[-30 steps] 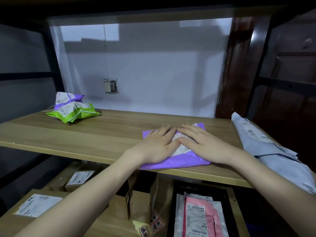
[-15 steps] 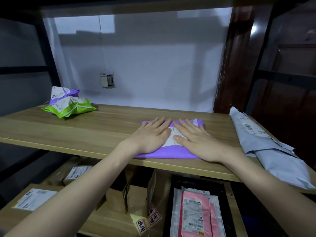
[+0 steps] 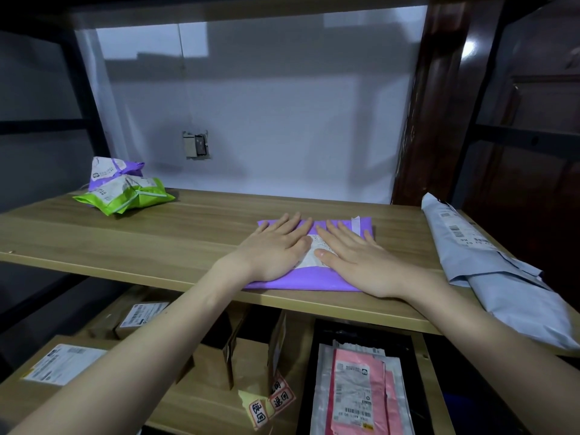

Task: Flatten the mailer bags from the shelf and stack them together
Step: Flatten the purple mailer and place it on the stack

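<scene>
A purple mailer bag [image 3: 314, 279] with a white shipping label lies flat near the front edge of the wooden shelf [image 3: 188, 233], centre of the frame. At upper left, a crumpled green mailer bag [image 3: 131, 199] rests against a crumpled purple-and-white mailer bag [image 3: 108, 171] just behind it. Along the right edge, grey mailer bags [image 3: 489, 271] lie overlapped, barcode labels facing up.

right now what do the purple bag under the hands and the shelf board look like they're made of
Purple mailer bag: likely thin plastic film, smooth with a slight sheen, creasing softly under both palms; a white paper label is stuck on top. Shelf board: looks like wood-grain laminate, matte, with straight printed-looking streaks and a pale edge band.
</scene>
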{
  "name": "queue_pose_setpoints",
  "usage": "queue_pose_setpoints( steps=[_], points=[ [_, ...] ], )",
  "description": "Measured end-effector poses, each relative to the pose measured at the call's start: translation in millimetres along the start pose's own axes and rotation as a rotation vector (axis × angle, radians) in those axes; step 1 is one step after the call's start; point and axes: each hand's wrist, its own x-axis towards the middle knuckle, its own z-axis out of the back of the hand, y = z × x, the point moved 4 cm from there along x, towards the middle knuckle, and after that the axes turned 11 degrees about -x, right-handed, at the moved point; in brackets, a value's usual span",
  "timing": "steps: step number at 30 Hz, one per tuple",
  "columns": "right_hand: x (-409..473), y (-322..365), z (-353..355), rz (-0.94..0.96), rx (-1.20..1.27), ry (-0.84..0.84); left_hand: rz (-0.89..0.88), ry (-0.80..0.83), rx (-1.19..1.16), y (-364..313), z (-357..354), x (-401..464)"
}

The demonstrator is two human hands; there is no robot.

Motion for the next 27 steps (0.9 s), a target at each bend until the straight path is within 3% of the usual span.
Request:
queue_pose_setpoints(
  steps=[27],
  points=[
    [-0.4, 1.9, -3.3, 0.0, -0.016, 0.099, 0.025, 0.076, 0.048, -1.7, 0.7, 0.0]
  ],
)
